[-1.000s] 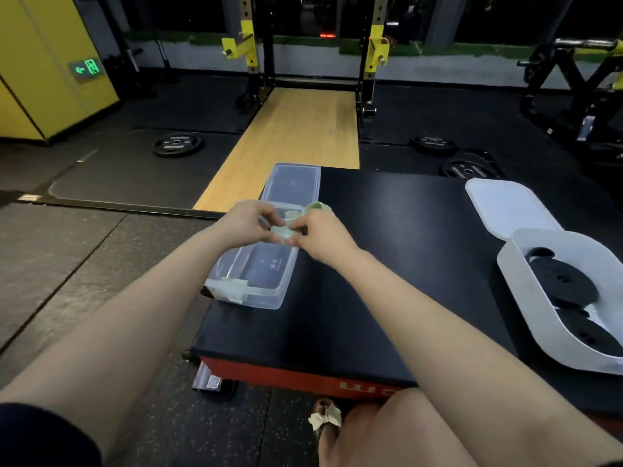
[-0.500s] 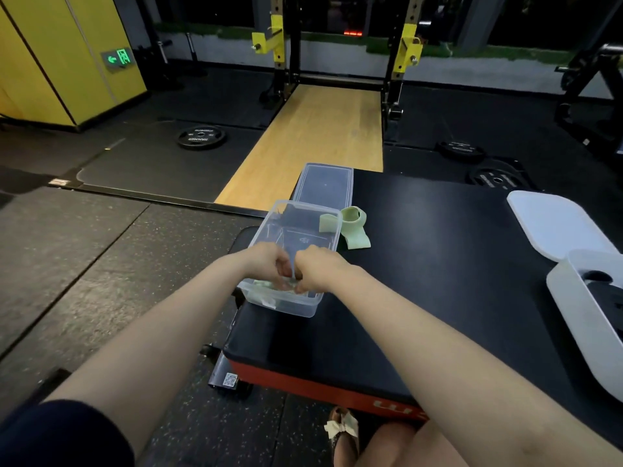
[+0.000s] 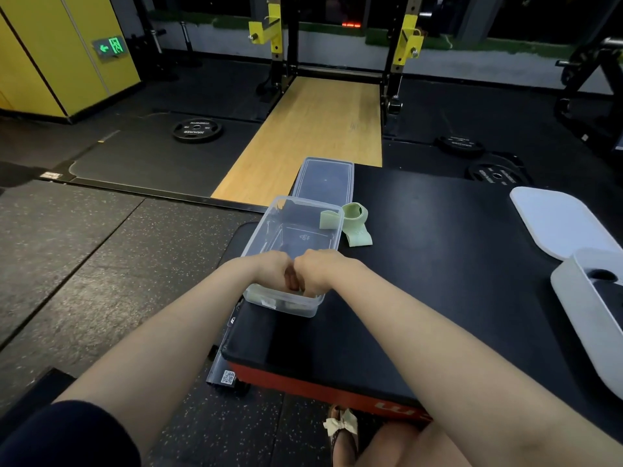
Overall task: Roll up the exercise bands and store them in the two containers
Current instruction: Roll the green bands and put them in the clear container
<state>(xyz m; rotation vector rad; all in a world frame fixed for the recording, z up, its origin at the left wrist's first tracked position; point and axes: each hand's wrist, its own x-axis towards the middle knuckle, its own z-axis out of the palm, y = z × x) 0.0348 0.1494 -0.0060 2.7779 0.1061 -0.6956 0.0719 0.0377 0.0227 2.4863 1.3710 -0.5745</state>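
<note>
A clear plastic container (image 3: 261, 232) stands at the left edge of the black padded platform (image 3: 438, 271). My left hand (image 3: 271, 269) and my right hand (image 3: 318, 269) reach down together into its near end, knuckles touching and fingers curled around a rolled pale green band (image 3: 266, 299). That band shows through the near wall, while my fingertips are hidden. A second pale green band (image 3: 357, 224) lies unrolled by the container's far right corner, one end draped over the rim. At the right edge, a white container (image 3: 580, 318) holds dark rolls.
The clear lid (image 3: 323, 178) lies just beyond the clear container. A white lid (image 3: 559, 220) lies at the platform's right, behind the white container. A weight plate (image 3: 197, 129) sits on the floor to the left, and a squat rack stands ahead. My knee and sandal are below the platform's red front.
My two hands carried the rolled green band from above the container's middle back and down into its near end. The view shifted left, revealing the second band.
</note>
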